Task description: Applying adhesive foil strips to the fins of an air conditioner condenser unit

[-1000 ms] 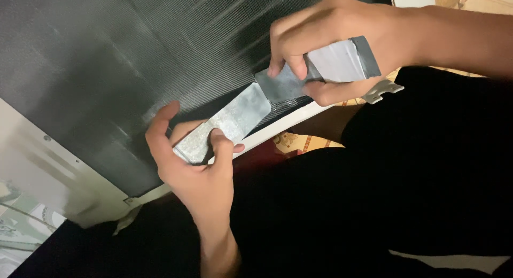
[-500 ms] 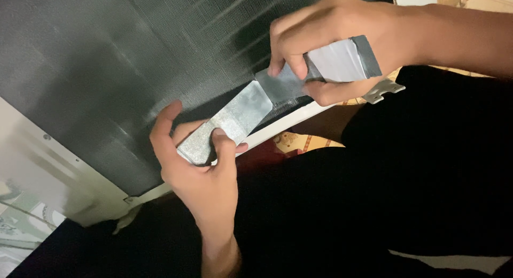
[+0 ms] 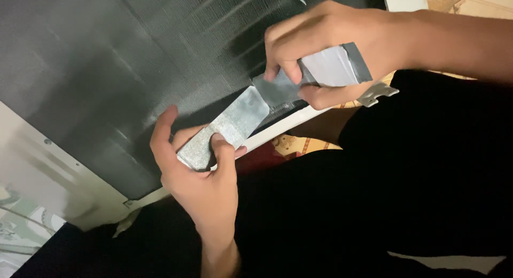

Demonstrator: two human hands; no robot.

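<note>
A strip of grey silvery tape (image 3: 235, 120) runs between my two hands, over the lower edge of a dark finned panel (image 3: 107, 59). My left hand (image 3: 200, 174) pinches the strip's free end between thumb and fingers. My right hand (image 3: 326, 40), higher and to the right, grips the roll of grey tape (image 3: 336, 64) from which the strip comes. The strip is stretched tight and slopes down toward the left.
The dark panel sits in a white frame (image 3: 80, 203) with a small white bracket (image 3: 379, 93) at its right end. My black clothing (image 3: 401, 192) fills the lower right. Patterned floor (image 3: 291, 144) shows beneath the frame, and pale tiles (image 3: 475, 2) lie at the top right.
My left hand has shifted slightly right along the strip's end. The right hand and the roll stay in place.
</note>
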